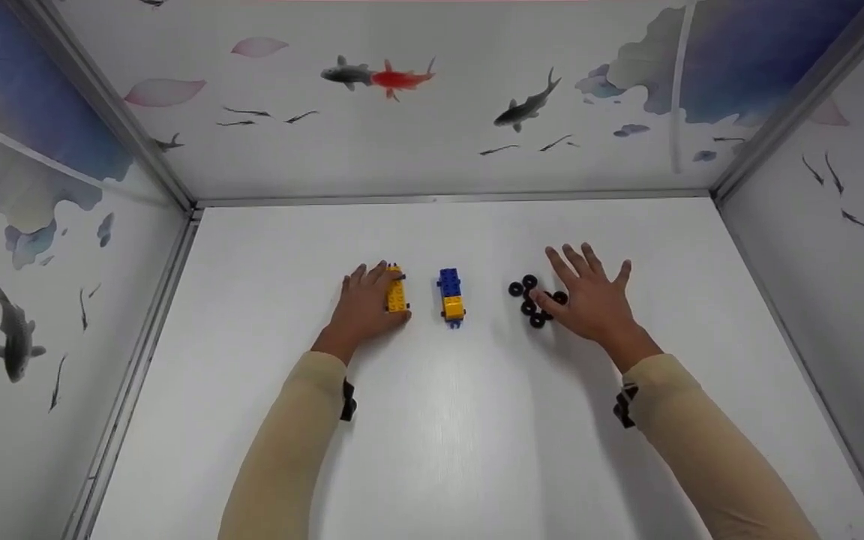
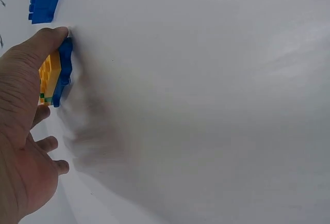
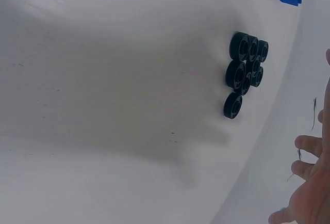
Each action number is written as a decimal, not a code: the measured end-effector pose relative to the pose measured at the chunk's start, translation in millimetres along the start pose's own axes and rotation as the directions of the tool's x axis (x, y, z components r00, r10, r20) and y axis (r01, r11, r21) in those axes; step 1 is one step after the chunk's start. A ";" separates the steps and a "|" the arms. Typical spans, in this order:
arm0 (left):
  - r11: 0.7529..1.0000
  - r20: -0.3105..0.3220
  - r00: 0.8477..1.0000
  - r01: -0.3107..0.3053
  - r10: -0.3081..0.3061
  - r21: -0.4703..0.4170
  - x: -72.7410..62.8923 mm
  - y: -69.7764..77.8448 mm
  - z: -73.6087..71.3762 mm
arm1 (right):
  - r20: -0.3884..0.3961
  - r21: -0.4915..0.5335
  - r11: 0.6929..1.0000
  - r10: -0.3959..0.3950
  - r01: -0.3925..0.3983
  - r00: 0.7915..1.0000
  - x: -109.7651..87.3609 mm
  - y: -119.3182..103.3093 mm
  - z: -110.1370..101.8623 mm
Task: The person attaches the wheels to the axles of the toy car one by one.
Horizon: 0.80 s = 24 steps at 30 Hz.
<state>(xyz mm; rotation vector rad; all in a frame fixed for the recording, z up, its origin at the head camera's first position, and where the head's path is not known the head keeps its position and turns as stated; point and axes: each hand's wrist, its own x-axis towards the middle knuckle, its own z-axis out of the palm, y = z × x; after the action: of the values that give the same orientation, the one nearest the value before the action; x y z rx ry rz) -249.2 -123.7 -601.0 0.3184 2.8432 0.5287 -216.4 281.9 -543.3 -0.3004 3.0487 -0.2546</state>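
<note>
My left hand [image 1: 364, 300] holds a toy car body of yellow and blue building blocks [image 1: 396, 295] at its two ends, thumb at the near end and a finger at the far end. In the left wrist view, its blue base [image 2: 64, 64] shows beneath the yellow studded part. My right hand [image 1: 593, 300] is spread over the edge of a cluster of black toy wheels [image 1: 529, 307], fingers straight and apart. Several wheels [image 3: 236, 74] lie close together in the right wrist view, apart from that hand.
A second blue and yellow block car body [image 1: 451, 296] sits on the white table [image 1: 432, 420] between the hands. White panels painted with fish [image 1: 432, 150] wall the table at the back and both sides.
</note>
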 end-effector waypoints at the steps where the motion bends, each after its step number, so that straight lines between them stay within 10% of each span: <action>1: 1.000 -0.003 1.000 0.002 -0.002 -0.014 0.3 -0.1 -0.6 | -0.001 0.001 1.000 -0.002 0.002 1.000 0.5 -0.5 -0.3; 24: 0.978 -0.113 0.992 0.031 -0.055 -0.207 -1.4 2.1 -1.5 | -0.003 0.030 0.999 -0.014 0.014 1.000 -1.7 -1.8 -1.1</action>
<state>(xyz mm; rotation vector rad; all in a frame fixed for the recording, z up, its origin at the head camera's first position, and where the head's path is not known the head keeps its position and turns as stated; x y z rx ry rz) -247.9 -122.6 -598.5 0.1927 2.8670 0.8501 -214.5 280.6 -541.8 -0.3195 3.0436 -0.3014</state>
